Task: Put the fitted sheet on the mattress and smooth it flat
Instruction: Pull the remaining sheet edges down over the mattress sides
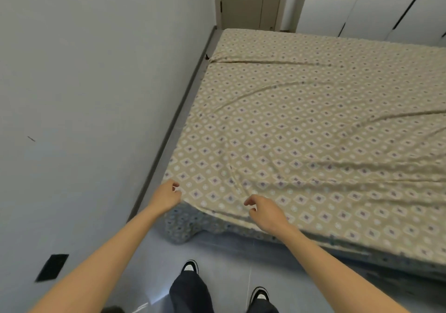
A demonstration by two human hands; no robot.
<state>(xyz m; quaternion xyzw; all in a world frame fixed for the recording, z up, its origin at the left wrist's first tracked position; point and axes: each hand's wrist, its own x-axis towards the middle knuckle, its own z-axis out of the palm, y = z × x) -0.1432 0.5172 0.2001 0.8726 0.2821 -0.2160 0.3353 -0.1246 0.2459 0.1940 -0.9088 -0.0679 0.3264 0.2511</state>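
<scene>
A big soft fitted sheet (313,131), tan cloth with small white dots and purple diamonds, lies spread over the top of the mattress (183,228). The mattress has a blue-grey dotted side and a round near left corner, and that corner is still bare. The sheet has long folds running across it, and little wrinkles bunch up near the hands.

The left hand (169,195) is at the near left corner of the mattress. Its fingers pinch the edge of the sheet there. The right hand (265,212) is on the near edge, just beside the left one. Its fingers are curled and pinch a fold of the sheet.

A smooth pale wall (72,95) runs close along the left edge of the mattress, with a grey strip (169,131) at its bottom. There is only a thin gap between them. A black square plate (52,268) sits low on the wall.

The floor (229,252) is shiny pale blue. Two black and white shoes (190,267) stand on it by the near edge. Past the far edge are a tan door (243,1) and white cupboards (398,6).
</scene>
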